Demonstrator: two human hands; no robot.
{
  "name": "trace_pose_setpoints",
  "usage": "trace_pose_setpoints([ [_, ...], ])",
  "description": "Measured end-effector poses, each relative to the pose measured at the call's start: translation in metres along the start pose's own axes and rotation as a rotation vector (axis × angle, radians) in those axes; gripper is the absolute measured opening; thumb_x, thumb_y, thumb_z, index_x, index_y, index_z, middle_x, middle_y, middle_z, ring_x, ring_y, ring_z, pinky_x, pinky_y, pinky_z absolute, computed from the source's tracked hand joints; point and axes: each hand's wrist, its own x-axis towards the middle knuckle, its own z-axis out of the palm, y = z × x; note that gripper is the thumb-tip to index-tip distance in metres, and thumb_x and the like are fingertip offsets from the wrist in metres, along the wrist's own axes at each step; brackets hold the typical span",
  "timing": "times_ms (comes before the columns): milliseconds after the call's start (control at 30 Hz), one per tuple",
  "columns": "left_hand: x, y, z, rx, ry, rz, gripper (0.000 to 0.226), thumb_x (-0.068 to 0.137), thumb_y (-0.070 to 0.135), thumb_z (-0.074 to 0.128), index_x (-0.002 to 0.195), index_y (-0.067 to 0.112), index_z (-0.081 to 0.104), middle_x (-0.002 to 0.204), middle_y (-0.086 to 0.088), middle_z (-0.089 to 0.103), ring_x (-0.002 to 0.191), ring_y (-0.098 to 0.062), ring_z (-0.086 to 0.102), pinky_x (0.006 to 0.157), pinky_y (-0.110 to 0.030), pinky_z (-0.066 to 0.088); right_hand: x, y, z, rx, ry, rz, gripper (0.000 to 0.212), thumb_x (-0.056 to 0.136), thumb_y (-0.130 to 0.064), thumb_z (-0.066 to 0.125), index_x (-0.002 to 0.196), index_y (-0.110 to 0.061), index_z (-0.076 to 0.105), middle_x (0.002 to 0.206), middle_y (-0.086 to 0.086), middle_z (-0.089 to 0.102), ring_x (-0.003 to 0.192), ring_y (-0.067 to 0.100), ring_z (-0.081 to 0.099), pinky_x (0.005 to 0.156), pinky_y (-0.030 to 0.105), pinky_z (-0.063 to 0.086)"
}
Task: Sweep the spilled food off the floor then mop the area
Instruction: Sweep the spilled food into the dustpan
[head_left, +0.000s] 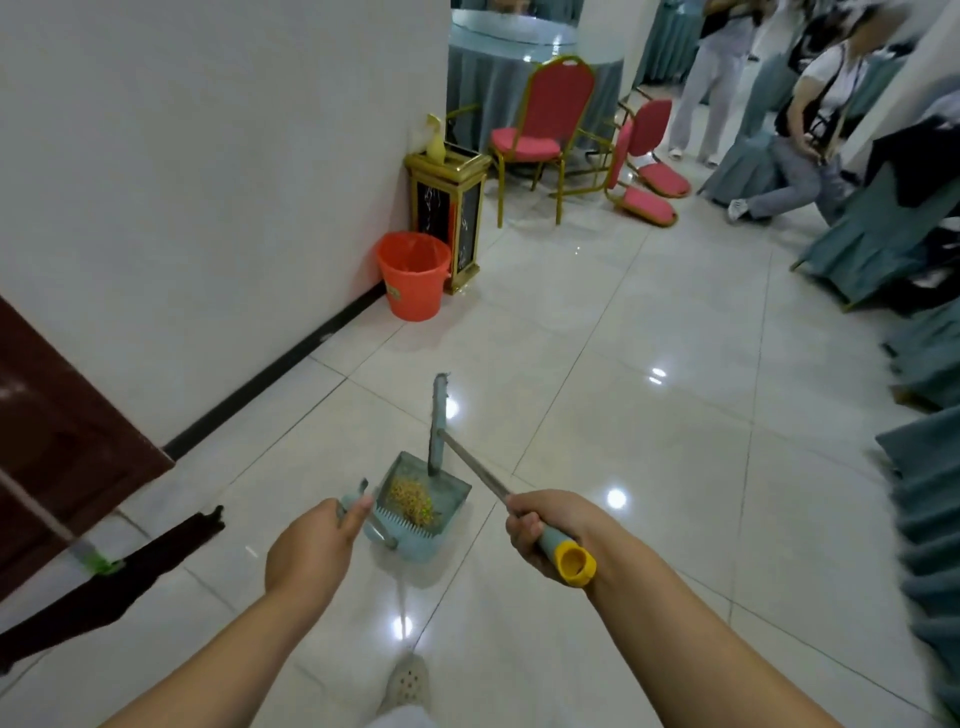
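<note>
Glossy white tiles are filling the view, the floor (649, 389) throwing back ceiling lights, with a white wall (208, 156) running along its left side. Standing against that wall are a gold-trimmed bin (451, 218) and, just beside it, an orange bucket (414, 275). Red chairs (540, 135) are sitting further back by a round bench (519, 57) draped in teal cloth. At lower left a dark mop (119, 577) is lying on the tiles. Front and centre, the teal dustpan (415, 506) is hanging in front of the person, spilled food (413, 500) piled yellowish inside it. The broom (440, 426) is pointing its head down into the pan, its metal shaft slanting back to the right. Now the hands: the right hand (545, 532) is gripping the broom's handle just ahead of its yellow end cap, and the left hand (314, 551) is curling round the dustpan's handle.
</note>
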Motion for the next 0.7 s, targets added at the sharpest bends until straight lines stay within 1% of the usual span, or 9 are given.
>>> trace_pose_setpoints([
  [167, 0.09, 0.013, -0.024, -0.008, 0.012, 0.044, 0.077, 0.064, 0.082, 0.006, 0.065, 0.019, 0.05, 0.057, 0.0, 0.056, 0.052, -0.015, 0.052, 0.045, -0.024, 0.03, 0.033, -0.06, 0.048, 0.068, 0.019, -0.066, 0.01, 0.096, -0.003, 0.046, 0.086, -0.002, 0.047, 0.058, 0.007, 0.041, 0.025, 0.006, 0.037, 0.028, 0.01, 0.034],
  [200, 0.104, 0.017, -0.027, -0.013, 0.014, 0.049, 0.077, 0.063, 0.082, 0.005, 0.066, 0.019, 0.05, 0.058, 0.0, 0.056, 0.053, -0.015, 0.053, 0.045, -0.025, 0.03, 0.039, -0.071, 0.055, 0.066, 0.027, -0.069, 0.011, 0.096, -0.003, 0.046, 0.085, -0.003, 0.046, 0.057, 0.007, 0.041, 0.025, 0.006, 0.036, 0.028, 0.009, 0.033],
  [300, 0.147, 0.029, -0.03, -0.025, 0.016, 0.063, 0.08, 0.065, 0.082, 0.006, 0.068, 0.017, 0.052, 0.058, -0.002, 0.057, 0.054, -0.017, 0.054, 0.046, -0.026, 0.034, 0.055, -0.106, 0.069, 0.064, 0.038, -0.065, 0.014, 0.097, -0.004, 0.047, 0.083, -0.003, 0.045, 0.043, 0.006, 0.043, 0.024, 0.006, 0.036, 0.028, 0.009, 0.033],
  [333, 0.161, 0.033, -0.03, -0.023, 0.02, 0.066, 0.08, 0.067, 0.081, 0.006, 0.068, 0.017, 0.053, 0.058, -0.002, 0.057, 0.054, -0.017, 0.055, 0.046, -0.025, 0.035, 0.062, -0.118, 0.072, 0.067, 0.045, -0.064, 0.014, 0.096, -0.004, 0.048, 0.082, -0.003, 0.045, 0.043, 0.006, 0.042, 0.024, 0.006, 0.035, 0.028, 0.009, 0.032],
  [467, 0.212, 0.051, -0.028, -0.023, 0.037, 0.06, 0.077, 0.07, 0.08, 0.008, 0.067, 0.016, 0.051, 0.057, -0.001, 0.055, 0.051, -0.018, 0.052, 0.044, -0.024, 0.033, 0.09, -0.167, 0.074, 0.051, 0.062, -0.065, 0.012, 0.095, -0.003, 0.049, 0.084, -0.004, 0.045, 0.054, 0.006, 0.04, 0.024, 0.006, 0.036, 0.028, 0.009, 0.033],
  [533, 0.238, 0.063, -0.025, -0.022, 0.05, 0.04, 0.075, 0.071, 0.079, 0.009, 0.067, 0.016, 0.05, 0.056, -0.001, 0.055, 0.051, -0.018, 0.052, 0.044, -0.024, 0.032, 0.106, -0.195, 0.074, 0.048, 0.05, -0.057, 0.01, 0.096, -0.003, 0.048, 0.086, -0.005, 0.045, 0.057, 0.006, 0.039, 0.024, 0.007, 0.036, 0.028, 0.009, 0.033],
  [700, 0.312, 0.104, -0.017, -0.047, 0.064, 0.0, 0.079, 0.068, 0.081, 0.008, 0.07, 0.016, 0.053, 0.058, -0.002, 0.055, 0.052, -0.018, 0.052, 0.045, -0.024, 0.032, 0.151, -0.273, 0.081, 0.01, 0.024, -0.037, 0.014, 0.096, -0.002, 0.047, 0.082, -0.005, 0.044, 0.039, 0.007, 0.043, 0.024, 0.007, 0.037, 0.028, 0.009, 0.033],
])
